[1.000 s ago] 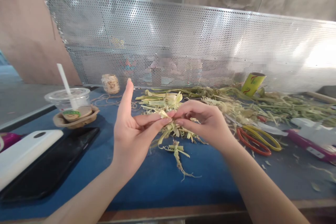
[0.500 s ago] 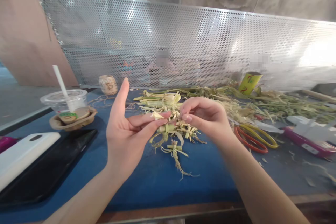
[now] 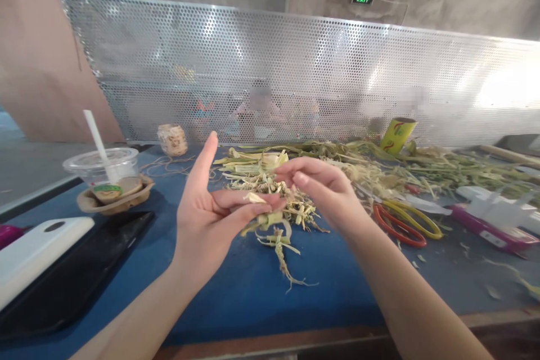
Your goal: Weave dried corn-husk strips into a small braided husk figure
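Observation:
My left hand (image 3: pixel 211 208) holds a small pale strip of dried plant, perhaps husk (image 3: pixel 255 198), between thumb and fingers; one finger points up. My right hand (image 3: pixel 324 185) is a little to the right and above it, fingers loosely curved with the thumb apart from the index fingertip, and nothing visible between them. Behind and below both hands lies a heap of dried stalk pieces (image 3: pixel 301 209). Nearer to me on the blue table top, a knotted stalk piece with a stringy tail (image 3: pixel 282 256) lies by itself. Pale flattened stalks (image 3: pixel 253 161) lie behind the heap.
To the left are a lidded cup with a straw (image 3: pixel 103 169), a black tablet (image 3: pixel 84 270) and a white device (image 3: pixel 37 256). A twine roll (image 3: pixel 172 139) stands behind. To the right are orange-and-yellow-handled scissors (image 3: pixel 400 225), a purple-and-white power strip (image 3: pixel 491 228) and a yellow-green can (image 3: pixel 396 135).
My right hand has drawn away from the left hand's fingertips, and its thumb and index finger have parted. My left hand has shifted slightly right and still holds the pale strip.

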Motion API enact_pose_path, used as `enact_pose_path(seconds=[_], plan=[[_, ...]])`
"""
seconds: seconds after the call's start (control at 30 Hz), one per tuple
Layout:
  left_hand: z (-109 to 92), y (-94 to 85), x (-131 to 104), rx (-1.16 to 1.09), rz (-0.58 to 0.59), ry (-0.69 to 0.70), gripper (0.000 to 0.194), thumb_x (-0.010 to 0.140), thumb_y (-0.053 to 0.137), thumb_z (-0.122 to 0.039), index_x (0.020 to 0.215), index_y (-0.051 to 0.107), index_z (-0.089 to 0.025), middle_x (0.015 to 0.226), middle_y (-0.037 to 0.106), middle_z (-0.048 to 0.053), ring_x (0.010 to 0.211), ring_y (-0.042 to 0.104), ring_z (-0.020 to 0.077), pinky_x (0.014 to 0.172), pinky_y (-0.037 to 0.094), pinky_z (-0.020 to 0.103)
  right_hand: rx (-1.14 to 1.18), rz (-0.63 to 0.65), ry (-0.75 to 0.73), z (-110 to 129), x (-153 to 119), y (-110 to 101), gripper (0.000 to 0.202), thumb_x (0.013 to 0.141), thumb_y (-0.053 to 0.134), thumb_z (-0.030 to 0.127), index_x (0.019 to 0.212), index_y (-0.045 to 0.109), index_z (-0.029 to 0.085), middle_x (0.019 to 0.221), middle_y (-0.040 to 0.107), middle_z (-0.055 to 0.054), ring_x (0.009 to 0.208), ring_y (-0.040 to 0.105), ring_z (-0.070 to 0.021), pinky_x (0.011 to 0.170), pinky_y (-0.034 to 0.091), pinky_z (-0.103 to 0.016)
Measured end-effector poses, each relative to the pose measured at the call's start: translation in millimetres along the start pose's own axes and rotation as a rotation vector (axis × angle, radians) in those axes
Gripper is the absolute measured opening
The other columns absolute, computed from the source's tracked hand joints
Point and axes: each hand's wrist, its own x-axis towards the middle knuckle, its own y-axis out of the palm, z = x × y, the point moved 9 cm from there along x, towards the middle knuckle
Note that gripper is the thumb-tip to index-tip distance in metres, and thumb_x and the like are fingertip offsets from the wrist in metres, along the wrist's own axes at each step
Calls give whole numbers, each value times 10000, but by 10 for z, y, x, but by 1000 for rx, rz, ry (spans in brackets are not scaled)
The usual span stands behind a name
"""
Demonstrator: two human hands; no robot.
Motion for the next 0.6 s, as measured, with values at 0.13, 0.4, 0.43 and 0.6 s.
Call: enact_pose_path(seconds=[0.13,0.4,0.43,0.6], plan=[[81,42,13,-37,46,-78,1066,593,767,-130,1440,138,-284,613,729,-35,616,708,223,611,604,343,10,230,59,-27,-27,240,230,831,577,323,992,685,200,1013,662,-50,883,618,-132,661,538,-224],[59,21,40,69,13,-51,1065,582,779,-140,1432,157,-295,616,732,-31,571,698,174,562,582,235,48,286,186,-107,-53,251,126,771,626,152,863,712,148,835,692,-40,690,628,-103,639,527,-228],[60,12,47,81,16,-47,1056,581,777,-131,1428,169,-305,622,734,-29,554,692,157,565,576,213,53,298,205,-121,-61,261,116,763,628,135,842,712,149,794,686,-29,669,622,-97,637,523,-227],[107,-37,98,94,47,-42,1039,577,780,-140,1413,196,-342,651,742,-7,506,678,137,543,566,190,196,275,204,-135,-49,263,75,711,673,129,771,705,161,791,669,-12,629,614,-82,642,523,-230]])
